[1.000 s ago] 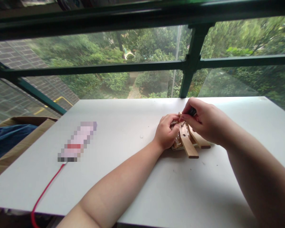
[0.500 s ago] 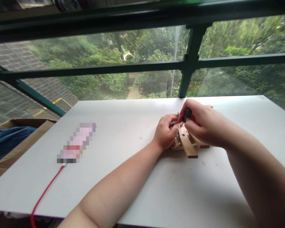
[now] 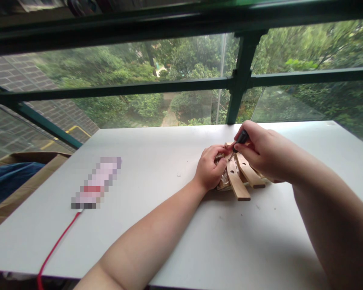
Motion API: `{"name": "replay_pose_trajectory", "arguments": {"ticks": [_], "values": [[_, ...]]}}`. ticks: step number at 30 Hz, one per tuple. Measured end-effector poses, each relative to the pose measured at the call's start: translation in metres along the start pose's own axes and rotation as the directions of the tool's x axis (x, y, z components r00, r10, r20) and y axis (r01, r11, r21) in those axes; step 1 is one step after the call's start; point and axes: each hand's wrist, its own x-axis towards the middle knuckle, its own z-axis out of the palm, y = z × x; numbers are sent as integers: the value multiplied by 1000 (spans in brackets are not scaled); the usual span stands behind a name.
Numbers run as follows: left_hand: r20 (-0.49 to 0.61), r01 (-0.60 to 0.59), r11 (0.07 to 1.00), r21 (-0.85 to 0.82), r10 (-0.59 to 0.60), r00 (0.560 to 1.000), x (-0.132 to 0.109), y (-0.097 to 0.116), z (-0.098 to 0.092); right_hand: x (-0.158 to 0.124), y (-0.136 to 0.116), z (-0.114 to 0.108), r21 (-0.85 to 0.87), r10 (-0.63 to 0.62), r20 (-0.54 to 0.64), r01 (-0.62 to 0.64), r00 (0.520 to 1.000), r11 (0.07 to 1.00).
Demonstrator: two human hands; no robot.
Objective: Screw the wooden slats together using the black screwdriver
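A wooden piece with flat slats [image 3: 240, 187] and dark screw holes lies on the white table [image 3: 157, 161]. My left hand [image 3: 212, 167] is closed on its left side, with fingers and thumb at the upper end of the nearest slat. My right hand [image 3: 251, 151] grips a screwdriver with a dark handle [image 3: 242, 137]. The tool slants down to the left, its tip at the upper hole of that slat, beside my left fingertips. Brown wrapped material shows under my left hand. Part of the wooden piece is hidden behind my hands.
A blurred flat device [image 3: 98, 183] lies on the left of the table, with a red cable [image 3: 59, 241] running off the near edge. A cardboard box [image 3: 56, 161] holding blue cloth [image 3: 13, 177] stands at the left. Green-framed windows rise behind the table.
My right hand has lifted slightly and shifted right, and the screwdriver leans more. More of the second slat and its screw hole now shows. My left hand has stayed nearly still.
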Motion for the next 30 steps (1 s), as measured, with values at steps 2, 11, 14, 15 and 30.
{"name": "replay_pose_trajectory", "arguments": {"ticks": [2,11,14,15,30], "values": [[0,5,1000,6,-5,1000,0,0,0,0,0,-1,3,-9,0,9,1000,1000],[-3,13,1000,7,-12,1000,0,-1,1,2,1,0,27,-18,-49,19,999,999],[0,13,1000,10,-13,1000,0,-1,1,3,0,1,35,-3,-53,5,999,999],[1,13,1000,12,-13,1000,0,0,0,2,0,1,32,-5,-46,7,999,999],[6,25,999,25,-26,1000,1,2,-1,0,0,9,276,-112,-15,112,994,955]]}}
